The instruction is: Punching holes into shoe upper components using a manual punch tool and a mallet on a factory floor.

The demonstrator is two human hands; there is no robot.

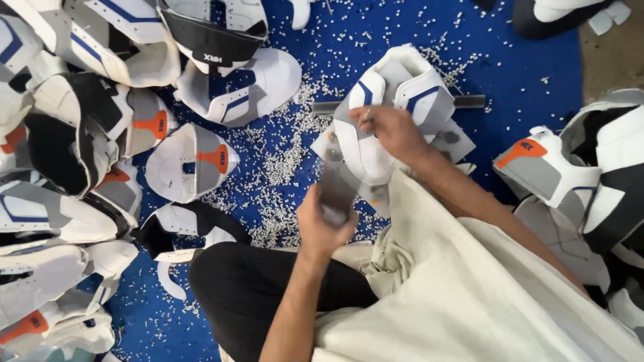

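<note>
The person sits on a blue mat point(537, 60) strewn with small white pellets point(282, 154). The right hand point(392, 131) pinches the white, grey and blue fabric shoe upper point(396, 87) resting over a dark metal bar point(469, 101). The left hand point(322, 224) is closed around a blurred grey tool point(335, 191), just below that upper. Piles of similar uppers point(74, 134) lie around on both sides.

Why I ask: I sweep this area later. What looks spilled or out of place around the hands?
Small white pellets are strewn over the blue mat, thickest just left of the shoe upper under the right hand. The left hand grips a blurred metal tool.
</note>
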